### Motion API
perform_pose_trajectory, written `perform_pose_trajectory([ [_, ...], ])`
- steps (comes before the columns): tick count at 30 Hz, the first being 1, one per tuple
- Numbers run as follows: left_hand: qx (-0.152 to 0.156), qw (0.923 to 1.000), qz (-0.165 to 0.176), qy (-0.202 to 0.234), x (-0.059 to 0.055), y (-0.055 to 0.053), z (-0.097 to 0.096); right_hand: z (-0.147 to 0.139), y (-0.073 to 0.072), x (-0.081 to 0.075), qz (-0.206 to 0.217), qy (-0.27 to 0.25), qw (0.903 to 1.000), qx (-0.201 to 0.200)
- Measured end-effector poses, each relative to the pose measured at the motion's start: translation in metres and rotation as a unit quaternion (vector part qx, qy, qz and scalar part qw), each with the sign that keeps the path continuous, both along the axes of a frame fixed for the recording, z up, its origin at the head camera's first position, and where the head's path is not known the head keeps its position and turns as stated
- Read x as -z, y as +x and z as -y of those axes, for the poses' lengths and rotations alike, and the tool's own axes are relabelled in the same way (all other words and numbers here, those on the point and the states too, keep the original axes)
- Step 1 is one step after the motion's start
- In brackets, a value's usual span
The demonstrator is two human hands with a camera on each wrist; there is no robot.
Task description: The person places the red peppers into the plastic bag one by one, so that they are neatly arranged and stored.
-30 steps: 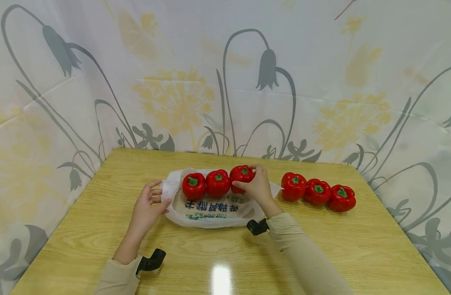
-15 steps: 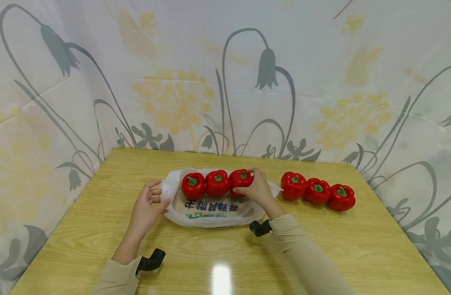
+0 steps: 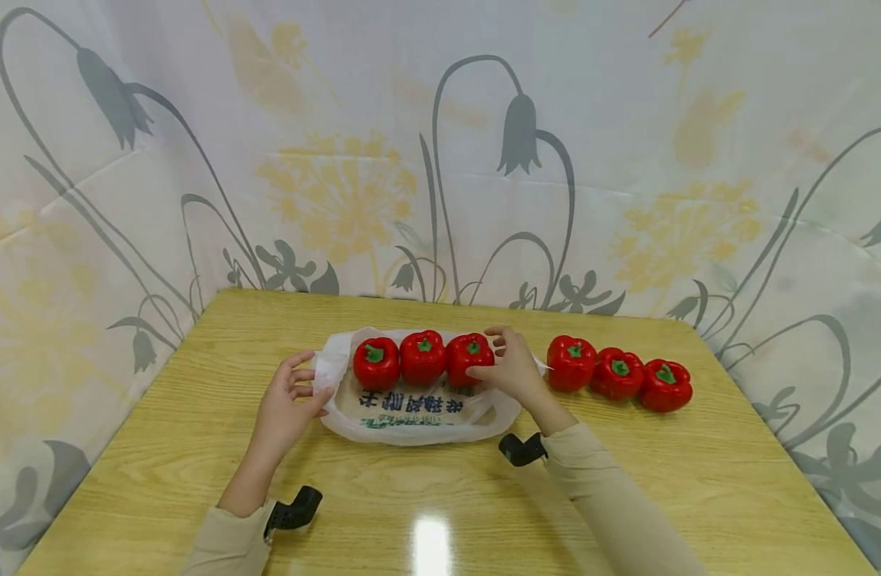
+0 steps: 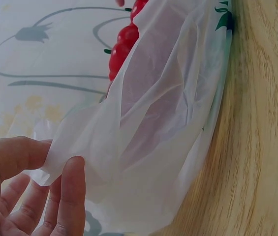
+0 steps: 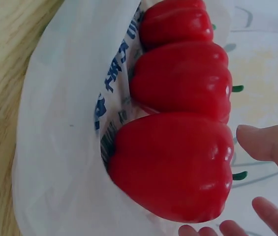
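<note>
My left hand (image 3: 285, 404) pinches the left edge of a white plastic bag (image 3: 411, 434) between thumb and fingers; in the left wrist view the thin film (image 4: 104, 147) stretches up from the table. Three red bell peppers with green stems stand in a row in the opened bag: a left one (image 3: 375, 370), a middle one (image 3: 422, 364) and a right one (image 3: 465, 368). Beside the right one is my right hand (image 3: 522, 372), fingers spread. The right wrist view shows thumb and fingertips apart around this nearest bell pepper (image 5: 170, 164), holding nothing.
Three more red bell peppers, one near the bag (image 3: 571, 370), one in the middle (image 3: 616, 376) and one at the far end (image 3: 665, 392), stand on the wooden table (image 3: 382, 512) to the right. A flower-patterned cloth (image 3: 339, 104) hangs behind the table.
My right hand has lowered the third bell pepper into the bag beside the other two, let go of it and drawn slightly right. The left hand has kept its hold on the bag.
</note>
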State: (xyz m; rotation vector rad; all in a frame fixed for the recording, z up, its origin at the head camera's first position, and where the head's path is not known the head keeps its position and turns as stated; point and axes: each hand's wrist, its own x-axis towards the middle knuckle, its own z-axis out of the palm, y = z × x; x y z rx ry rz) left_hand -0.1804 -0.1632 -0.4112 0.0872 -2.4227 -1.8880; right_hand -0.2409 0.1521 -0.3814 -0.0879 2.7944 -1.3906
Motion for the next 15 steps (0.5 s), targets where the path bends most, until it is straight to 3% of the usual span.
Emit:
perform_pose_trajectory([
  [15,0.002,1.0,0.0,-0.002,-0.002,0.002,0.001,-0.02,0.023,-0.004,-0.055,-0.064,0.996,-0.03],
])
